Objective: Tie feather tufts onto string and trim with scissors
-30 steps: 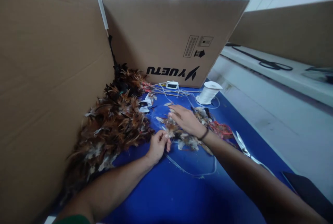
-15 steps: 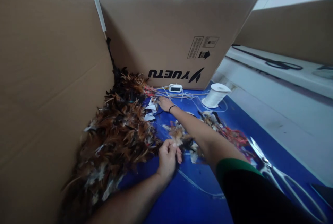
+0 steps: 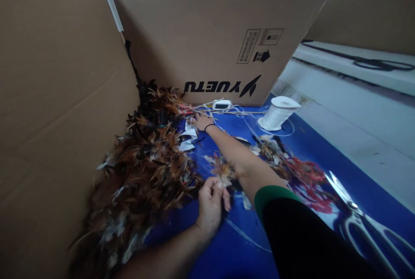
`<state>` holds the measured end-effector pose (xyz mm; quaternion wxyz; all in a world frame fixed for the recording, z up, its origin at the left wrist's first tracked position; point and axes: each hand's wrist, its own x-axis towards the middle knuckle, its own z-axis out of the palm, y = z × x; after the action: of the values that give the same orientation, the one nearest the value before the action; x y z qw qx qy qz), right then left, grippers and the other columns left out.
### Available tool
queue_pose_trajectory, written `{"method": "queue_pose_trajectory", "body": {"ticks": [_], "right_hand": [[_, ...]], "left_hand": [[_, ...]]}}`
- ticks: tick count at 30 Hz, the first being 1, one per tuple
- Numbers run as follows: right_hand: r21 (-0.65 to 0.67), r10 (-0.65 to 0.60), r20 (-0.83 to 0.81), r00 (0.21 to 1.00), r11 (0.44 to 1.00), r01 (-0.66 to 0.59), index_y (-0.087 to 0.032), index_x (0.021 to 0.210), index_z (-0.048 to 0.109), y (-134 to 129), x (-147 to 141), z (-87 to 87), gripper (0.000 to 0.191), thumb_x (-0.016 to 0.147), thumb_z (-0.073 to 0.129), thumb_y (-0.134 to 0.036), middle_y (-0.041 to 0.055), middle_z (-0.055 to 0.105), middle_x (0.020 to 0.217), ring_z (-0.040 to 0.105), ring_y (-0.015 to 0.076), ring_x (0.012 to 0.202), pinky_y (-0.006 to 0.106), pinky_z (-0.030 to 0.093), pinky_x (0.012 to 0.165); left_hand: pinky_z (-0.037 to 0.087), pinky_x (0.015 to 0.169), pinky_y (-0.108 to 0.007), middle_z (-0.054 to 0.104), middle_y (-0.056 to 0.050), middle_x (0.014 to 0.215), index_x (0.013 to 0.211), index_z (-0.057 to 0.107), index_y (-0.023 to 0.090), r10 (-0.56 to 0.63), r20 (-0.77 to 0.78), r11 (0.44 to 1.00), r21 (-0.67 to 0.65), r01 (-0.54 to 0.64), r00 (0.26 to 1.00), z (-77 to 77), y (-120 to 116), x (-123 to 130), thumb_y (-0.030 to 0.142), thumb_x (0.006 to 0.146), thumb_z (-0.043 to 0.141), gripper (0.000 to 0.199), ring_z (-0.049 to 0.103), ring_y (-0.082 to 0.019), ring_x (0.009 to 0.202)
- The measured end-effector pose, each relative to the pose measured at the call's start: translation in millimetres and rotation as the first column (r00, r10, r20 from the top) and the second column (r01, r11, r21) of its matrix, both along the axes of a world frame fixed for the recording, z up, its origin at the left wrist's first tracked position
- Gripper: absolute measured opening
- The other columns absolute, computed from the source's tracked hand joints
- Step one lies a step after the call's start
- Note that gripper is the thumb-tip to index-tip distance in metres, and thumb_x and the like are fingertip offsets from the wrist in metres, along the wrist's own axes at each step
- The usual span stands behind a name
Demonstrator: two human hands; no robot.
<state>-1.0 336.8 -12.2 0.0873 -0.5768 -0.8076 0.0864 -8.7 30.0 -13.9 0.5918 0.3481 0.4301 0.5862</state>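
Tan, wispy feathers (image 3: 223, 170) splay from the left hand (image 3: 210, 203), whitish below.

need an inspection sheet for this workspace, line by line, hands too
surface: blue tabletop, partly covered
job's things: small feather tuft; brown feather pile at left; white spool and scissors at right
clutter: white scraps, red strands, white device
hands: left hand pinches the tuft; right hand by the scraps, grip unclear
cables: dark looped item on right ledge, cannot tell whether cable
surroundings: cardboard panels at left and back
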Motion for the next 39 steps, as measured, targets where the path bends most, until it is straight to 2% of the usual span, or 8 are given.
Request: {"method": "queue_pose_trajectory", "body": {"ticks": [8,12,15,20,23,27,33,39], "right_hand": [[0.116,-0.048,-0.055,0.997,0.992,0.054,-0.009,0.137,0.039,6.0,-2.7,-1.7,0.054,0.093,0.03,-0.038,0.0213,0.028,0.15,0.027,0.0315,0.138,0.054,0.022,0.11],[0.156,-0.009,-0.095,0.995,0.987,0.024,-0.009,0.136,0.041,14.4,-2.0,0.8,0.051,0.092,0.031,-0.033,0.0198,0.037,0.145,0.031,0.0298,0.136,0.053,0.019,0.112],[0.132,0.029,-0.099,0.995,0.991,-0.016,-0.015,0.136,0.043,22.6,-0.6,3.5,0.056,0.091,0.035,-0.046,0.017,0.041,0.143,0.035,0.0296,0.133,0.05,0.024,0.11],[0.064,0.071,-0.082,0.994,0.996,-0.066,-0.023,0.142,0.039,33.7,-5.1,4.5,0.069,0.086,0.036,-0.064,0.0127,0.035,0.15,0.033,0.0318,0.135,0.052,0.025,0.108],[0.033,0.077,-0.06,0.995,0.997,-0.075,-0.025,0.142,0.04,38.4,-12.9,4.2,0.065,0.089,0.032,-0.062,0.0126,0.036,0.15,0.032,0.0325,0.136,0.056,0.023,0.108],[0.003,0.132,-0.017,0.991,0.991,-0.132,-0.022,0.13,0.053,40.9,-19.3,5.6,0.052,0.091,0.036,-0.052,0.0124,0.05,0.139,0.04,0.0314,0.131,0.055,0.025,0.106],[-0.005,0.227,0.046,0.973,0.974,-0.227,-0.014,0.128,0.054,25.9,-4.5,11.6,0.051,0.093,0.038,-0.048,0.0149,0.057,0.132,0.051,0.0261,0.123,0.039,0.036,0.102],[0.034,0.347,0.111,0.931,0.935,-0.353,-0.018,0.139,0.044,-12.8,21.4,9.5,0.046,0.095,0.036,-0.031,0.0087,0.036,0.15,0.032,0.023,0.139,0.039,0.028,0.111]], "left_hand": [[0.031,0.044,-0.022,0.048,0.005,0.044,0.067,0.049,0.017,-0.009,-0.005,1.0,-0.004,0.009,1.0,-5.3,0.6,1.1,0.054,0.083,0.055,0.04,0.038,-0.006,0.036],[0.031,0.044,-0.022,0.047,0.005,0.042,0.067,0.05,0.017,-0.013,-0.001,1.0,-0.012,0.013,1.0,-3.4,0.6,1.1,0.057,0.081,0.055,0.043,0.038,-0.007,0.035],[0.031,0.043,-0.022,0.046,0.005,0.041,0.067,0.05,0.017,-0.019,-0.008,1.0,-0.02,0.019,1.0,-1.2,0.1,1.3,0.06,0.08,0.054,0.045,0.038,-0.007,0.035],[0.029,0.042,-0.022,0.046,0.005,0.04,0.067,0.049,0.018,-0.016,-0.017,1.0,-0.011,0.016,1.0,-0.9,-0.1,2.1,0.061,0.079,0.054,0.046,0.037,-0.007,0.034],[0.029,0.042,-0.021,0.046,0.005,0.04,0.067,0.049,0.017,-0.015,-0.022,1.0,-0.014,0.015,1.0,-1.8,0.1,2.6,0.061,0.08,0.053,0.046,0.037,-0.007,0.034],[0.029,0.041,-0.021,0.045,0.005,0.04,0.068,0.049,0.017,-0.013,-0.004,1.0,-0.02,0.013,1.0,-3.5,0.7,2.9,0.062,0.081,0.053,0.046,0.036,-0.006,0.034],[0.029,0.041,-0.021,0.046,0.005,0.041,0.068,0.049,0.018,-0.017,-0.009,1.0,-0.027,0.017,1.0,-1.8,1.0,2.4,0.064,0.077,0.055,0.047,0.037,-0.006,0.033],[0.032,0.044,-0.023,0.046,0.005,0.04,0.066,0.049,0.018,-0.021,-0.065,1.0,-0.002,0.021,0.998,2.4,0.7,1.4,0.061,0.08,0.052,0.045,0.038,-0.007,0.034]]}}
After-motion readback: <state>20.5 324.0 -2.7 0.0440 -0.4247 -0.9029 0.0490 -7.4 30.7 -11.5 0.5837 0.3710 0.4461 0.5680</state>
